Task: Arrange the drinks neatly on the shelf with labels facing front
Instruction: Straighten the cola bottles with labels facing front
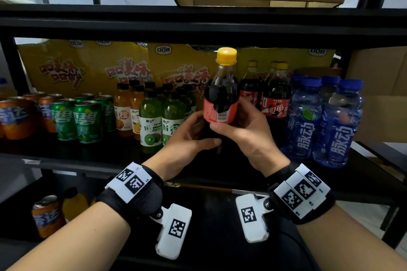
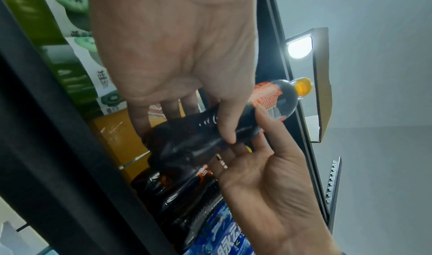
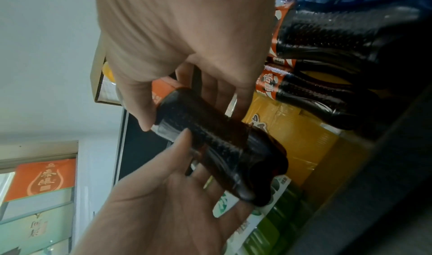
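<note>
Because its barcode side faces outward, both hands clasp the cola bottle [image 1: 221,103]: left hand [image 1: 187,138] low at 8 o'clock, right hand [image 1: 248,130] at 4, likely to rotate it, over the shelf [image 1: 88,160] front between kiwi bottles [image 1: 152,121] and shelved colas [image 1: 275,103].

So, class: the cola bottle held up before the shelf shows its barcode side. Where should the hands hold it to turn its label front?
Probably at the ribbed waist under the red label, one hand from each side, as the left hand and right hand hold the cola bottle now. It stands upright, and the narrow waist fits curled fingers while leaving the label visible.
</note>
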`<control>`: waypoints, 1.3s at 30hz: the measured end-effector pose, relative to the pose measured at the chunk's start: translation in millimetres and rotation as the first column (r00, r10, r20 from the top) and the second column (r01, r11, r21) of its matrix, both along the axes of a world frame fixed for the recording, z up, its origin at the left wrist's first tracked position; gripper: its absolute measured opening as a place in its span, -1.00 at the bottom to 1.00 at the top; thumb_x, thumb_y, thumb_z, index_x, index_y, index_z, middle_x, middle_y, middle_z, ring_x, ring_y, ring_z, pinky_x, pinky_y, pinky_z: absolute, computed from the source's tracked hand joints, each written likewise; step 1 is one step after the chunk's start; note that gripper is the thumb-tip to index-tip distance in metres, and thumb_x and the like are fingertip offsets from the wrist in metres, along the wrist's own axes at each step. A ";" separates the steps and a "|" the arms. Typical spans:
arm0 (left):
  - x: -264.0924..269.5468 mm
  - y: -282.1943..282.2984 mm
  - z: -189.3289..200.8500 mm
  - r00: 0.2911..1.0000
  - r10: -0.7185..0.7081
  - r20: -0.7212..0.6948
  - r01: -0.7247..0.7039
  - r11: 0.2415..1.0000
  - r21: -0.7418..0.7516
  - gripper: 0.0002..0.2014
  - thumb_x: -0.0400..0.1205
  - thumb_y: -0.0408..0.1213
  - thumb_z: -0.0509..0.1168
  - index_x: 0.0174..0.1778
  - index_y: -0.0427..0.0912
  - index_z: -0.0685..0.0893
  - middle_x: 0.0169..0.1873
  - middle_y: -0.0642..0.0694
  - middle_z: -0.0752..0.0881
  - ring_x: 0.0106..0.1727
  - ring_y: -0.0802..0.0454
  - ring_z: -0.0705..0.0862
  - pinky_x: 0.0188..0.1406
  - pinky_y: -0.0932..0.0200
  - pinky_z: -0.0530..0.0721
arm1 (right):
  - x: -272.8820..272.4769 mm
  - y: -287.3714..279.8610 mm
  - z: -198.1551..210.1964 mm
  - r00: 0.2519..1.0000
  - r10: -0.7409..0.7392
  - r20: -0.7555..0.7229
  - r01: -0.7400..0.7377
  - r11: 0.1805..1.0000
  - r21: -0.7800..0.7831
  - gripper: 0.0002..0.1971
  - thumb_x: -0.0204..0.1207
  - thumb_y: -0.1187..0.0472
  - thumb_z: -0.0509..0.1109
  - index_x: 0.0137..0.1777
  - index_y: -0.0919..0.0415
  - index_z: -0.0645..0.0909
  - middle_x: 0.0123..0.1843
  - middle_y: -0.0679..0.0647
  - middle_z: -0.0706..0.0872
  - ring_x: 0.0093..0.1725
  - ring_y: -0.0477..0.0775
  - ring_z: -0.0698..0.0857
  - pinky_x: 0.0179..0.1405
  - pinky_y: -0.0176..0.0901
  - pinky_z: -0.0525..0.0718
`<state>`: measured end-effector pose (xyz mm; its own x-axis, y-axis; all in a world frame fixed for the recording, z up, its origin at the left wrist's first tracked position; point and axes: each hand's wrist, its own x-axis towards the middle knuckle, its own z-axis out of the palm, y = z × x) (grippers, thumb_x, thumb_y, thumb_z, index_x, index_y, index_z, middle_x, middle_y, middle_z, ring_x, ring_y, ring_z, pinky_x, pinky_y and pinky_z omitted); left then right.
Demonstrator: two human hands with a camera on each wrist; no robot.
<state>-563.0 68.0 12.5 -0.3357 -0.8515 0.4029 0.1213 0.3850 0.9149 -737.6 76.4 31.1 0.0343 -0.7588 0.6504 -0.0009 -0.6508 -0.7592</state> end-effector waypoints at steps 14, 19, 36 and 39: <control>109.9 9.8 -50.5 0.697 0.665 0.268 -0.515 0.724 -0.458 -0.66 0.59 -0.49 0.40 -0.22 0.15 0.72 -0.24 0.16 0.76 -0.14 0.23 0.71 -0.06 0.26 0.62 | 83.7 33.2 -57.5 0.964 0.213 -0.160 -0.191 0.971 0.146 -0.57 0.31 0.28 0.68 0.18 0.05 0.71 0.03 -0.12 0.89 0.04 -0.16 0.86 0.01 -0.38 0.71; 161.2 9.1 -68.0 0.373 0.816 0.443 -0.416 0.573 -0.706 -0.75 0.64 -0.08 0.34 -0.01 -0.17 0.83 -0.04 -0.11 0.76 0.06 -0.23 0.72 0.05 -0.09 0.61 | 121.0 29.6 -102.4 0.899 0.327 -0.291 -0.262 0.935 0.241 -0.38 0.24 0.18 0.75 0.29 -0.15 0.64 0.19 -0.21 0.83 0.20 -0.25 0.79 0.09 -0.48 0.65; 199.4 -6.9 -88.6 0.252 0.836 0.486 -0.385 0.548 -0.743 -0.60 0.86 0.02 0.05 0.45 0.08 0.72 0.40 0.05 0.69 0.46 -0.04 0.56 0.44 0.00 0.31 | 212.4 -81.5 -243.1 0.868 0.259 -0.423 0.023 0.831 0.556 -0.33 0.32 0.30 0.72 0.46 0.16 0.60 0.31 0.03 0.77 0.33 -0.03 0.73 0.31 -0.17 0.69; 198.2 -7.2 -89.5 0.257 0.843 0.473 -0.392 0.539 -0.746 -0.57 0.84 0.05 0.03 0.44 0.08 0.73 0.37 0.06 0.70 0.43 -0.04 0.57 0.41 0.03 0.31 | 215.4 -90.1 -251.8 0.846 0.236 -0.477 0.078 0.832 0.549 -0.25 0.29 0.19 0.73 0.51 0.10 0.56 0.37 0.03 0.73 0.37 0.00 0.71 0.39 -0.03 0.68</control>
